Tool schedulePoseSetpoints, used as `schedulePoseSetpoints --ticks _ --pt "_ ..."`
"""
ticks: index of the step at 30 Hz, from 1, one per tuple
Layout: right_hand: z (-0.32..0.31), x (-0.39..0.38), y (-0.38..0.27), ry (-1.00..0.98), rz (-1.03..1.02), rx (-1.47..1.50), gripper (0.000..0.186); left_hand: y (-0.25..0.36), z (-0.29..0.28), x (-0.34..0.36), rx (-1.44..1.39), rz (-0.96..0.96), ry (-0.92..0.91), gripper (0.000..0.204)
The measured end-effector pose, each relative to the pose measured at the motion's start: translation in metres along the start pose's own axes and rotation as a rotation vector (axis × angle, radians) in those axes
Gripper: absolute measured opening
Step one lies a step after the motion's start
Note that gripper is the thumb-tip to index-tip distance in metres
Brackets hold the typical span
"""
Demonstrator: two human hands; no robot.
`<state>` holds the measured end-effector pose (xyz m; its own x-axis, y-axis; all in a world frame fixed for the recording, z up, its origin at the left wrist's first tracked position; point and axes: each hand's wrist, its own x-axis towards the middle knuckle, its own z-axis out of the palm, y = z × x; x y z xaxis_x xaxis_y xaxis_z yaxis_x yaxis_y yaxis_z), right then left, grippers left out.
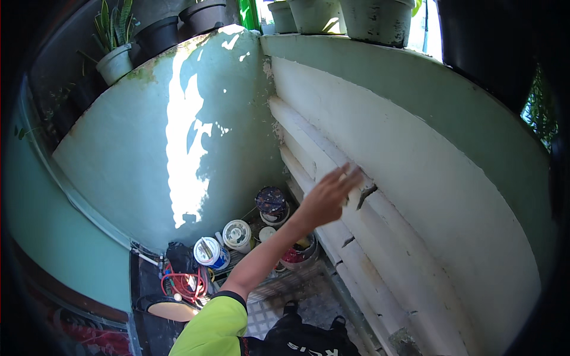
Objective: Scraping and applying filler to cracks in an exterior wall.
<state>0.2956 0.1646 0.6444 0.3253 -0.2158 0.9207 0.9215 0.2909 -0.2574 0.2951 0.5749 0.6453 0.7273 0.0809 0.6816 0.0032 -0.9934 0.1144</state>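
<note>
My left hand (332, 193) reaches across to the upper ledge (314, 139) of the white stepped wall. Its fingers are bent and blurred, near a dark crack (367, 196) in the ledge. A pale piece (354, 197) shows under the fingers; I cannot tell whether it is a held thing or part of the ledge. My right hand is out of the picture. Above the ledges the wall (392, 130) is whitish, with rough, chipped paint in the corner.
Paint buckets (212, 253) and a lidded white tub (237, 235) crowd the corner floor, beside a spattered dark bucket (272, 202) and a reddish bucket (300, 252). A red hose (187, 286) lies coiled at left. Potted plants (114, 62) line the wall top.
</note>
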Motion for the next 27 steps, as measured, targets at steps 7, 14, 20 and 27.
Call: schedulePoseSetpoints --ticks 7,14,20,27 --pt "0.047 -0.035 -0.015 0.048 0.05 -0.054 0.035 -0.086 -0.011 0.012 -0.234 -0.001 0.104 0.077" --pt "0.086 -0.067 -0.023 0.153 0.115 -0.068 0.036 -0.232 -0.008 0.008 0.481 -0.286 -0.026 0.071" --pt "0.112 -0.076 -0.031 0.235 0.112 -0.139 0.036 -0.136 -0.04 0.029 -0.222 0.219 -0.223 0.076" --pt "0.143 -0.063 -0.024 0.315 0.122 -0.085 0.037 -0.306 -0.038 -0.012 0.269 -0.217 -0.013 0.073"
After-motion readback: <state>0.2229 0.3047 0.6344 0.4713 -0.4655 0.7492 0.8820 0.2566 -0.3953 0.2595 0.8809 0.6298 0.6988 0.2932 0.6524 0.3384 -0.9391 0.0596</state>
